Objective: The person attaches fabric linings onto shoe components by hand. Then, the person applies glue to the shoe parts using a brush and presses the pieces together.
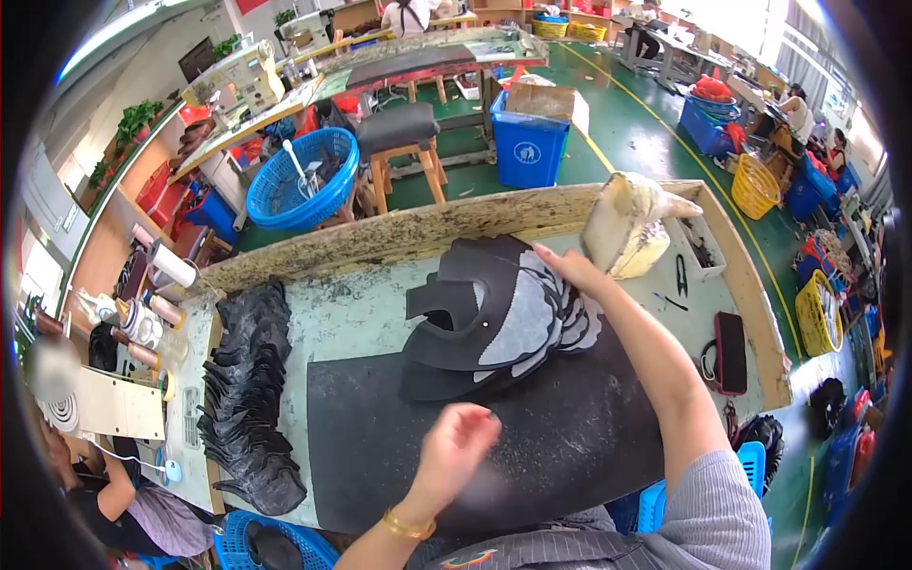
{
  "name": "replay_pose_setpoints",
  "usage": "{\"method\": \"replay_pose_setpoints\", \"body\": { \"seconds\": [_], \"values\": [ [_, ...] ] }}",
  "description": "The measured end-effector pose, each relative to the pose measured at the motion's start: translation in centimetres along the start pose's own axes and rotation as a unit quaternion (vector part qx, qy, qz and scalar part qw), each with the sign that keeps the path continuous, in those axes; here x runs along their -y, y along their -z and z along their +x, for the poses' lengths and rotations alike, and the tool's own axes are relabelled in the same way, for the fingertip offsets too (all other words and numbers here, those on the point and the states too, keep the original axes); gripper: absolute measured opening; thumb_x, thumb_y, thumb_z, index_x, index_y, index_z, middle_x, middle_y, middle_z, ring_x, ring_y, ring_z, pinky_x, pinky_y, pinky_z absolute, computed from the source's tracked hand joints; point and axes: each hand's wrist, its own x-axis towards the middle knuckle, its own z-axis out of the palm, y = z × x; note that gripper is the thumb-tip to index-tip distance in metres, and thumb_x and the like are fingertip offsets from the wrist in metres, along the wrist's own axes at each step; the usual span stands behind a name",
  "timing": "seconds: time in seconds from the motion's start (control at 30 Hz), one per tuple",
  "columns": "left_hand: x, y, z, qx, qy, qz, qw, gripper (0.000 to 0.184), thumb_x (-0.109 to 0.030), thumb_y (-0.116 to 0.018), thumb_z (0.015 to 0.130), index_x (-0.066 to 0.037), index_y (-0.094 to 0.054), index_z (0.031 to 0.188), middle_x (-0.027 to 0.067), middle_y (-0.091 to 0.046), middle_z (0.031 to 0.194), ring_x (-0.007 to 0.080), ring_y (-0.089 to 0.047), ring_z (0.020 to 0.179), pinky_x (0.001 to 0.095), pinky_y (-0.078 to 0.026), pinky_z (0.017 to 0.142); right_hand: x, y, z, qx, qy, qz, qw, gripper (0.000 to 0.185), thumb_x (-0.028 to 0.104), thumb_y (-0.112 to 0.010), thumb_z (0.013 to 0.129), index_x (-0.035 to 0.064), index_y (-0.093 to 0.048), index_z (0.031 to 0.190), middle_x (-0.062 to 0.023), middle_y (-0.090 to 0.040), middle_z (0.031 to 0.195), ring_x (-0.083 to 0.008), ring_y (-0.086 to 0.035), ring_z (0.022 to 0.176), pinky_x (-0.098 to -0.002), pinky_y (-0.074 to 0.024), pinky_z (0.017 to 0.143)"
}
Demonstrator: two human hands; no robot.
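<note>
A fanned stack of black shoe upper pieces (494,294), with grey-white areas showing along the overlapping edges, lies on the bench. Its lower part rests on a black mat (494,456). My right hand (573,269) grips the stack's upper right edge, and some of its fingers are hidden. Below the stack, over the mat, is my left hand (458,445) with curled fingers, slightly blurred and apart from the pieces. Whether anything small is pinched in it cannot be made out. To the left runs a long row of overlapping black pieces (252,399).
Wooden boards (408,223) edge the bench. At its right are a yellowed block-like container (627,228), black snips (681,275) and a dark red-edged case (730,353). Thread spools (171,264) stand left. Beyond are a blue basket (304,180), a stool (399,133) and a blue bin (527,142).
</note>
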Motion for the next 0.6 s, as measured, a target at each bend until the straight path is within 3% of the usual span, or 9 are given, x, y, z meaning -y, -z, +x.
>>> {"method": "replay_pose_setpoints", "body": {
  "seconds": [0.07, 0.1, 0.2, 0.23, 0.3, 0.33, 0.43, 0.53, 0.6],
  "values": [
    [-0.4, -0.9, -0.2, -0.039, 0.105, -0.219, 0.969, 0.025, -0.022, -0.065, 0.088, -0.007, -0.055, 0.105, 0.0087, -0.054, 0.105, 0.0201, -0.058, 0.08, 0.0405, -0.047, 0.086, 1.0, 0.6, 0.0, 0.141, -0.027, 0.109, 0.984, 0.094, 0.073, -0.057, 0.07, -0.0085, -0.057, 0.117, -0.0236, -0.06, 0.116, -0.033, -0.058, 0.108, -0.036, -0.0436, 0.094],
    [-0.6, -1.1, 0.1, -0.058, 0.152, -0.327, 0.931, 0.028, -0.025, -0.065, 0.088, -0.007, -0.054, 0.107, 0.0081, -0.055, 0.103, 0.0206, -0.058, 0.083, 0.0418, -0.047, 0.087, 0.5, 0.3, 1.3, 0.214, -0.081, 0.206, 0.951, 0.083, 0.066, -0.064, 0.072, -0.0044, -0.059, 0.117, -0.0162, -0.062, 0.115, -0.0248, -0.06, 0.105, -0.0331, -0.0458, 0.091],
    [0.5, -0.6, 4.0, -0.104, 0.129, -0.398, 0.902, 0.049, -0.037, -0.07, 0.083, -0.008, -0.047, 0.116, 0.0091, -0.049, 0.112, 0.0261, -0.051, 0.1, 0.048, -0.043, 0.091, 2.1, 1.5, -1.3, 0.267, -0.095, 0.33, 0.9, 0.067, 0.054, -0.069, 0.075, 0.0017, -0.06, 0.117, -0.0108, -0.063, 0.113, -0.019, -0.06, 0.104, -0.0309, -0.0472, 0.089],
    [-0.9, -1.7, 4.3, -0.15, 0.133, -0.395, 0.896, 0.062, -0.04, -0.073, 0.079, -0.01, -0.04, 0.121, 0.0098, -0.044, 0.119, 0.0286, -0.046, 0.106, 0.0499, -0.042, 0.092, 2.1, 1.5, -1.7, 0.241, -0.103, 0.303, 0.916, 0.056, 0.046, -0.069, 0.079, 0.0062, -0.06, 0.117, -0.007, -0.064, 0.111, -0.0152, -0.06, 0.102, -0.0299, -0.048, 0.088],
    [-1.2, -3.5, 4.8, -0.198, 0.115, -0.392, 0.891, 0.089, -0.044, -0.079, 0.072, -0.014, -0.02, 0.131, 0.0101, -0.031, 0.132, 0.033, -0.039, 0.114, 0.0533, -0.039, 0.093, 2.3, 2.2, -4.9, 0.211, -0.098, 0.339, 0.912, 0.064, 0.032, -0.071, 0.08, 0.003, -0.046, 0.131, -0.0095, -0.059, 0.12, -0.0173, -0.058, 0.104, -0.0326, -0.0464, 0.092],
    [-1.4, -3.8, 5.0, -0.231, 0.111, -0.397, 0.881, 0.089, -0.037, -0.078, 0.075, -0.015, -0.013, 0.132, 0.0098, -0.031, 0.134, 0.0321, -0.038, 0.117, 0.0538, -0.039, 0.092, 2.4, 2.2, -6.5, 0.181, -0.088, 0.356, 0.913, 0.071, 0.026, -0.072, 0.079, 0.0008, -0.038, 0.136, -0.0113, -0.055, 0.124, -0.0187, -0.058, 0.106, -0.0338, -0.0456, 0.093],
    [-1.5, -3.5, 4.3, -0.217, -0.007, -0.442, 0.87, 0.079, -0.014, -0.073, 0.079, -0.015, -0.018, 0.135, 0.0077, -0.035, 0.134, 0.0254, -0.039, 0.12, 0.047, -0.039, 0.095, 0.2, 2.2, -9.1, 0.172, 0.038, 0.446, 0.877, 0.084, 0.012, -0.074, 0.074, -0.0022, -0.023, 0.14, -0.0152, -0.051, 0.125, -0.0244, -0.053, 0.111, -0.039, -0.0447, 0.095],
    [-1.7, -1.9, 2.3, -0.202, -0.145, -0.406, 0.88, 0.078, 0.005, -0.065, 0.076, -0.014, -0.023, 0.14, 0.005, -0.042, 0.13, 0.0192, -0.043, 0.118, 0.0355, -0.038, 0.098, -0.2, 1.1, -13.0, 0.145, 0.09, 0.499, 0.85, 0.081, 0.011, -0.075, 0.069, 0.0016, -0.031, 0.136, -0.0128, -0.052, 0.123, -0.0244, -0.053, 0.111, -0.0388, -0.0452, 0.094],
    [-3.5, -0.1, 0.0, -0.195, -0.226, -0.335, 0.893, 0.079, 0.006, -0.063, 0.076, -0.013, -0.023, 0.141, 0.0051, -0.041, 0.132, 0.0198, -0.043, 0.118, 0.0345, -0.038, 0.099, 1.2, -1.0, -16.0, 0.12, 0.105, 0.542, 0.825, 0.063, 0.018, -0.07, 0.075, 0.0014, -0.041, 0.129, -0.012, -0.054, 0.12, -0.025, -0.055, 0.109, -0.0417, -0.045, 0.095]
  ]
}}
